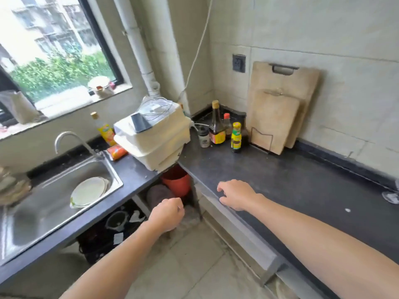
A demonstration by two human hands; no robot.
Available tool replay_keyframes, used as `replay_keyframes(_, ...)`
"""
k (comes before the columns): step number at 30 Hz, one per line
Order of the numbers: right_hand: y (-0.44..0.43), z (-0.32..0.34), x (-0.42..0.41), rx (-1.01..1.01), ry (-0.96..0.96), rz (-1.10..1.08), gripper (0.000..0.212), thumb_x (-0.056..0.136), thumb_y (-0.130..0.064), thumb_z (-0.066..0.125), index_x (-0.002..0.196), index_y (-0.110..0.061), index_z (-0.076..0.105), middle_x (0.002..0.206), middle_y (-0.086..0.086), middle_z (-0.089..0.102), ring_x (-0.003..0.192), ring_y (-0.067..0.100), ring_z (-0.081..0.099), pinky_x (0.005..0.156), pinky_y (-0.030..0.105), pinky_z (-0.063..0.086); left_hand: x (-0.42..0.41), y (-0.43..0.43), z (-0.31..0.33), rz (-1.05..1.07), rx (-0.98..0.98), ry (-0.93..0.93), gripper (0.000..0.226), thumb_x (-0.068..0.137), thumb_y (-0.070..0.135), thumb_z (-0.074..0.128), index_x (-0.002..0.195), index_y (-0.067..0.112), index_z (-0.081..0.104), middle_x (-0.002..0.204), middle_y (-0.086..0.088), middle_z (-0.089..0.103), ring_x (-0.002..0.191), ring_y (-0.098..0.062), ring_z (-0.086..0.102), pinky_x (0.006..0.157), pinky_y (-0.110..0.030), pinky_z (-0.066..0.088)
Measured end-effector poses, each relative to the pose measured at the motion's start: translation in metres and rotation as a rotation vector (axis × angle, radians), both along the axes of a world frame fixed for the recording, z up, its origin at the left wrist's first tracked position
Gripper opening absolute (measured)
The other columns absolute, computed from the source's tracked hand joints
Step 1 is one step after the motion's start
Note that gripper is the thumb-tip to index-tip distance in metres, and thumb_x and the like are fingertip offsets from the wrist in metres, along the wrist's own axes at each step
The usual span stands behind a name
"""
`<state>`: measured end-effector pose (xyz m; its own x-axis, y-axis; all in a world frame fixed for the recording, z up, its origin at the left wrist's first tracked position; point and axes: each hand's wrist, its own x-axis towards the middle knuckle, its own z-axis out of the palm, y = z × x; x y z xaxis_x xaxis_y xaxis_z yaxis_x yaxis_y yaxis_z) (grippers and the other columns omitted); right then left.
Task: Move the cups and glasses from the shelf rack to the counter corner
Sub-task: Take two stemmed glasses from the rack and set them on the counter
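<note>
My left hand [167, 213] hangs in the air in front of the gap under the counter, fingers loosely curled around nothing. My right hand [236, 194] hovers at the front edge of the dark counter [291, 186], fingers bent and apart, empty. At the far right edge stands a clear stemmed glass [391, 196], only its foot and part of the stem in view. The counter corner [207, 117] lies beyond a group of sauce bottles [218, 128]. No shelf rack is in view.
A cream appliance [155, 137] with coiled cable sits at the counter's bend. Two wooden cutting boards [278, 113] lean on the right wall. The steel sink [54, 201] at left holds a plate [89, 190]. A red bucket [177, 182] stands under the counter.
</note>
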<state>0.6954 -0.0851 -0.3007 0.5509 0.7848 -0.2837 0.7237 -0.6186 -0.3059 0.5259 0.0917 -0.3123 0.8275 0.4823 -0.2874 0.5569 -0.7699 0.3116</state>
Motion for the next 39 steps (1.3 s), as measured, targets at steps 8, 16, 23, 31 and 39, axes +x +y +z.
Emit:
replay_keyframes(8, 0.231, 0.047, -0.183, 0.11, -0.1, 0.507, 0.038, 0.091, -0.034, 0.054, 0.127, -0.022, 0.056, 0.122, 0.008, 0.066, 0.108, 0.031, 0.061, 0.086, 0.039, 0.049, -0.231, 0.154, 0.04, 0.412, 0.106, -0.074, 0.014, 0.088, 0.032, 0.047, 0.085, 0.027, 0.059, 0.088, 0.003, 0.066, 0.08, -0.019, 0.06, 0.064, -0.031, 0.045)
replay_keyframes(16, 0.407, 0.057, -0.341, 0.134, -0.129, 0.9, 0.036, 0.09, -0.027, 0.055, 0.125, -0.02, 0.056, 0.121, 0.008, 0.064, 0.112, 0.031, 0.059, 0.086, 0.038, 0.048, -0.413, 0.239, 0.05, 0.815, 0.152, -0.052, 0.012, 0.088, 0.03, 0.048, 0.086, 0.023, 0.058, 0.095, -0.002, 0.068, 0.089, -0.023, 0.063, 0.074, -0.034, 0.048)
replay_keyframes(23, 0.546, 0.064, -0.45, 0.219, -0.106, 1.137, 0.038, 0.091, -0.034, 0.053, 0.126, -0.021, 0.055, 0.122, 0.007, 0.065, 0.11, 0.03, 0.059, 0.085, 0.037, 0.046, -0.51, 0.325, 0.068, 1.047, 0.173, -0.08, 0.016, 0.088, 0.027, 0.049, 0.093, 0.018, 0.061, 0.1, -0.007, 0.07, 0.095, -0.027, 0.062, 0.079, -0.035, 0.048)
replay_keyframes(31, 0.671, 0.083, -0.556, 0.275, -0.112, 1.276, 0.037, 0.089, -0.035, 0.055, 0.124, -0.022, 0.057, 0.118, 0.007, 0.066, 0.108, 0.03, 0.061, 0.087, 0.038, 0.048, -0.599, 0.392, 0.081, 1.298, 0.184, -0.119, 0.022, 0.088, 0.031, 0.049, 0.102, 0.021, 0.062, 0.104, -0.002, 0.069, 0.095, -0.023, 0.061, 0.076, -0.032, 0.047)
replay_keyframes(39, 0.757, 0.071, -0.673, 0.291, -0.089, 1.264, 0.04, 0.088, -0.039, 0.057, 0.126, -0.024, 0.057, 0.115, 0.003, 0.067, 0.103, 0.027, 0.063, 0.085, 0.038, 0.05, -0.72, 0.469, 0.076, 1.33, 0.175, -0.152, 0.021, 0.087, 0.03, 0.051, 0.099, 0.02, 0.065, 0.102, -0.003, 0.069, 0.094, -0.023, 0.061, 0.078, -0.034, 0.05)
